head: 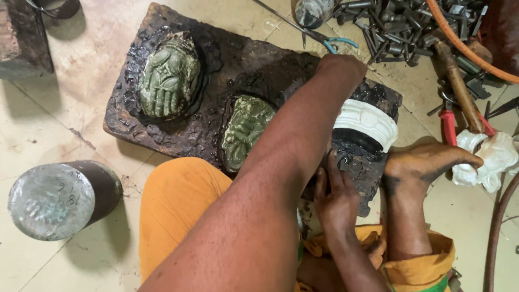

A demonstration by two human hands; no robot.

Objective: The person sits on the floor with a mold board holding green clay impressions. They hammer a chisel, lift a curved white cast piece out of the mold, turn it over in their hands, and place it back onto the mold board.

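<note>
Pale stone floor (81, 81) carried a dark, pitch-coated slab (238, 59) with two green embossed metal reliefs (168, 75) set into it. At its near right corner sat a white ribbed plaster ring (367, 120). The left hand (341, 66) reached over the slab's far edge, and I could not tell how its fingers lay. The right hand (336, 201) pressed straight fingers together against the black pitch just below the ring. Sticky pitch could smear the ring, or a hard push might chip it.

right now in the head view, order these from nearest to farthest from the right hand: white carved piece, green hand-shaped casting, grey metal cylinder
From the right hand:
1. white carved piece, just above it on the block's right end
2. green hand-shaped casting, upper left on the block
3. grey metal cylinder, far left on the floor
</note>
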